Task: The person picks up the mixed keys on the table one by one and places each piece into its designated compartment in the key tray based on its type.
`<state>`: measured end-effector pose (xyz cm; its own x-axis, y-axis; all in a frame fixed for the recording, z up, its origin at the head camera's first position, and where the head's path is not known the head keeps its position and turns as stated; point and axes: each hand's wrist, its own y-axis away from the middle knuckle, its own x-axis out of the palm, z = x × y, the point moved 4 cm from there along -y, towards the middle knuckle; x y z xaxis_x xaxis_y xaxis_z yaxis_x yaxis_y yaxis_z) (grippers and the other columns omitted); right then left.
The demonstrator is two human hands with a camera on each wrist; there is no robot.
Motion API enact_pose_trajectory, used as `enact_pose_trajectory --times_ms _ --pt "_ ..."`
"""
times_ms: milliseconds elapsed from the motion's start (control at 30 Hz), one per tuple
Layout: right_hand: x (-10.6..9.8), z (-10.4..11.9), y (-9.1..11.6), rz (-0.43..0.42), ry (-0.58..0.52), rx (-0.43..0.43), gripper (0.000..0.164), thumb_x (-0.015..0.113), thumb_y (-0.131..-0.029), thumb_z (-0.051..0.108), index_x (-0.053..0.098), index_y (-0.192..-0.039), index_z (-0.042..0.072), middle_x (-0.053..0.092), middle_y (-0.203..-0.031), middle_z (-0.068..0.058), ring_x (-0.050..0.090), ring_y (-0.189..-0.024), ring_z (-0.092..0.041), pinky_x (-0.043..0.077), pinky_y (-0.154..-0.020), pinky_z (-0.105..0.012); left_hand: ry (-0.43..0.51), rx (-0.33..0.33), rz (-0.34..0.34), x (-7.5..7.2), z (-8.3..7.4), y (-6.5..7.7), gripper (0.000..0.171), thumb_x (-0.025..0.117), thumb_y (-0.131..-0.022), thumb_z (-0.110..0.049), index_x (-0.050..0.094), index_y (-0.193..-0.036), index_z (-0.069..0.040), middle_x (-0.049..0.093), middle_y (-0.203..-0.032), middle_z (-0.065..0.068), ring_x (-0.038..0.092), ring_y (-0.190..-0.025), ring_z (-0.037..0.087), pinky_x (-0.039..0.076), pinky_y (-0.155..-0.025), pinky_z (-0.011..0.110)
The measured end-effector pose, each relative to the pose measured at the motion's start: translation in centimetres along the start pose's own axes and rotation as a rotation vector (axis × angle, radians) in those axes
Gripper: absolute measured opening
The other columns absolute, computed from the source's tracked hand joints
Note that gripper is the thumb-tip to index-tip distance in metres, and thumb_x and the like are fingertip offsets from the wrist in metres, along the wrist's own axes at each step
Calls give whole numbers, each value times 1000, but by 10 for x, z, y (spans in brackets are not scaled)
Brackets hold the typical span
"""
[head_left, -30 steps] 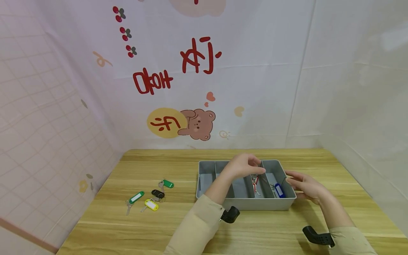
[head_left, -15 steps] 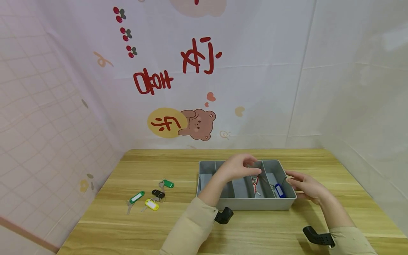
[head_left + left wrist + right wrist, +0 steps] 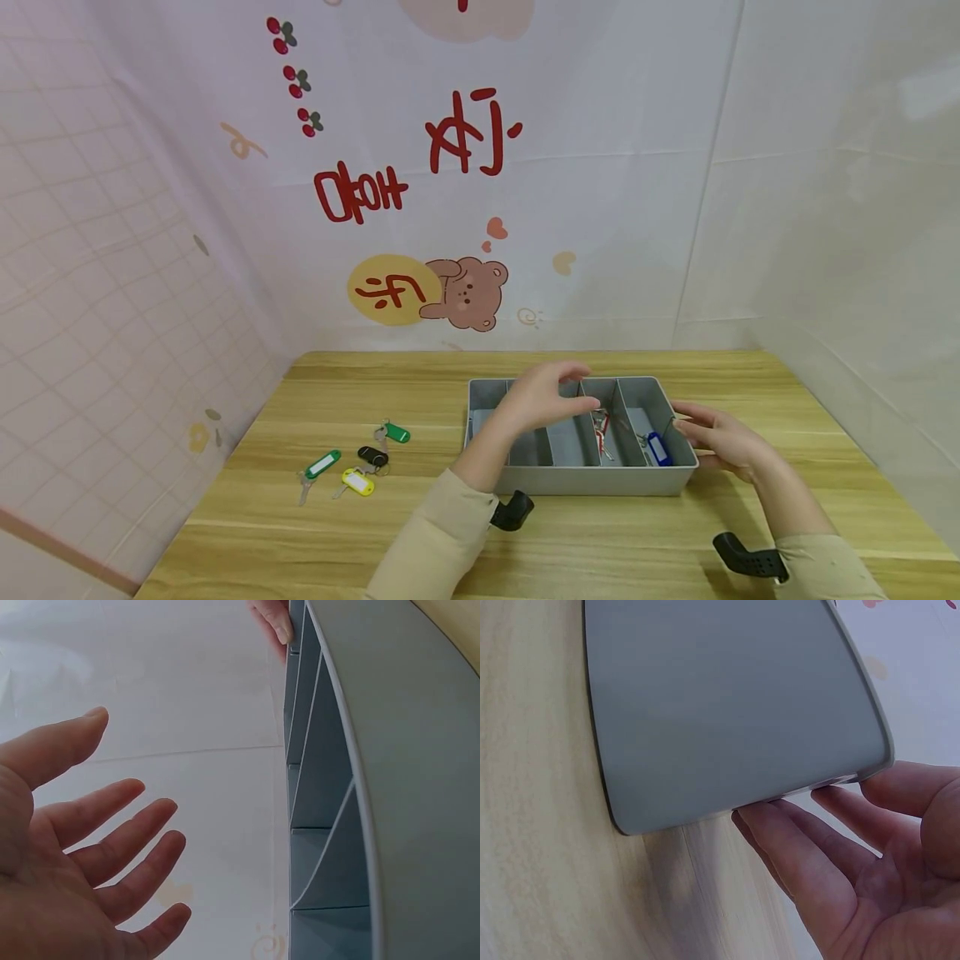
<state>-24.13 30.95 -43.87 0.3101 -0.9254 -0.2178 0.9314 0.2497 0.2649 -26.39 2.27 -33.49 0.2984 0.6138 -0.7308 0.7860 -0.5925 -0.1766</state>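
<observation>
A grey divided tray (image 3: 600, 482) sits on the table. My left hand (image 3: 536, 398) hovers over its middle compartments, fingers spread and holding nothing, as the left wrist view also shows. My right hand (image 3: 723, 442) rests against the tray's right end; in the right wrist view its fingers (image 3: 795, 847) lie along the side wall, with the thumb at the rim corner. A key with a blue tag (image 3: 658, 449) lies in the rightmost compartment. One compartment to the left is a key with a red tag (image 3: 601, 432). My left forearm hides part of the tray's left side.
Left of the tray, several tagged keys lie on the wooden table (image 3: 420, 550): a green tag (image 3: 322, 463), another green tag (image 3: 396, 432), a black tag (image 3: 372, 456) and a yellow tag (image 3: 357, 482). A printed white curtain (image 3: 615, 208) hangs behind the table.
My left hand has moved left across the tray, uncovering more of the compartment with the red-tagged key. My right hand has stayed at the tray's end.
</observation>
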Motion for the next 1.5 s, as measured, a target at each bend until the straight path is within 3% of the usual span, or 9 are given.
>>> enact_pose_trajectory --times_ms 333,467,600,1033,1500 --pt "0 -1 0 -4 7 -1 68 49 -106 23 13 -154 -9 52 -133 -28 65 -102 -23 57 -80 -42 -176 81 -56 -5 3 6 48 73 -91 -35 63 -133 -15 65 -128 -2 59 -119 13 44 -98 30" --pt "0 -1 0 -1 6 -2 68 49 -106 22 13 -154 -9 51 -134 -28 65 -103 -24 57 -81 -42 -278 104 -76 -8 6 9 49 73 -90 -39 63 -133 -18 65 -128 -5 57 -121 14 43 -99 39" --pt "0 -1 0 2 0 -4 68 49 -106 22 13 -154 -9 52 -133 -27 65 -102 -23 57 -81 -42 -323 106 -75 -10 10 12 49 74 -89 -40 63 -133 -20 64 -129 -5 55 -123 16 41 -99 46" --pt "0 0 0 4 -2 1 69 50 -105 22 12 -153 -10 53 -133 -24 65 -103 -22 57 -81 -42 -387 111 -112 -20 29 26 51 75 -88 -40 63 -133 -19 61 -133 -1 52 -127 21 38 -100 51" --pt "0 1 0 9 -5 1 69 50 -105 21 12 -153 -10 53 -132 -25 65 -102 -22 57 -81 -42 -335 85 -168 -40 61 45 49 77 -88 -33 64 -130 -13 62 -132 5 51 -126 29 36 -100 54"
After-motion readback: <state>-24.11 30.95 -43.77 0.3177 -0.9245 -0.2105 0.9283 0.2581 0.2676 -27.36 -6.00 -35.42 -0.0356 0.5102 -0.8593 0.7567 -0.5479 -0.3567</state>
